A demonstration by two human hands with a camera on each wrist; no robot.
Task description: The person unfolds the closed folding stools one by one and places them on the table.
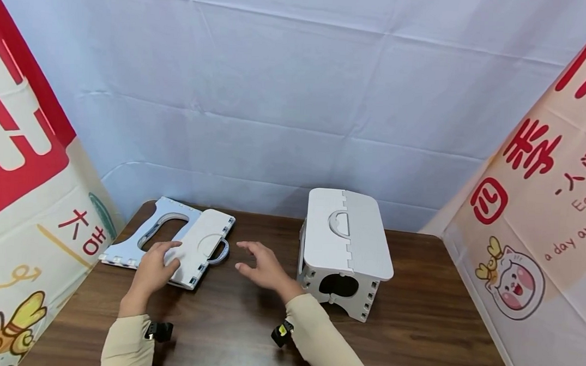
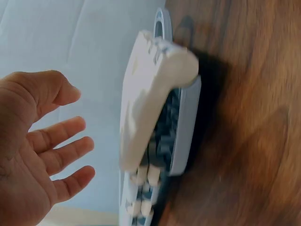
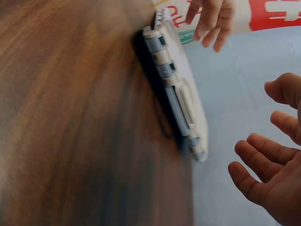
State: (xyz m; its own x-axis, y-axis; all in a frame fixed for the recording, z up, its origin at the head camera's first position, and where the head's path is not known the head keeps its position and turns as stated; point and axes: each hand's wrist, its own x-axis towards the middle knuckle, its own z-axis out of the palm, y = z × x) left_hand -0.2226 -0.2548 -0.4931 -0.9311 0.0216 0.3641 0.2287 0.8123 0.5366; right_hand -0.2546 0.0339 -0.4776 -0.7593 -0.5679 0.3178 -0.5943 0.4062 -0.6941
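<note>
On the left of the table a folding stool [image 1: 189, 244] lies folded flat, with white top panels, light blue legs and a grey carry handle [image 1: 219, 252] sticking out on its right side. Over its near edge hovers my left hand [image 1: 154, 270], fingers loosely bent and holding nothing; the left wrist view shows the hand [image 2: 42, 146] apart from the stool [image 2: 155, 103]. My right hand [image 1: 265, 266] is in the air between the handle and a second, unfolded white stool [image 1: 350, 229]. Its fingers [image 3: 256, 155] are spread and hold nothing in the right wrist view.
The unfolded stool stands upright on the brown wooden table [image 1: 414, 319], its handle [image 1: 339, 223] lying on the top. A pale cloth [image 1: 277, 95] hangs behind the table. Printed banners [image 1: 542, 216] hang at both sides.
</note>
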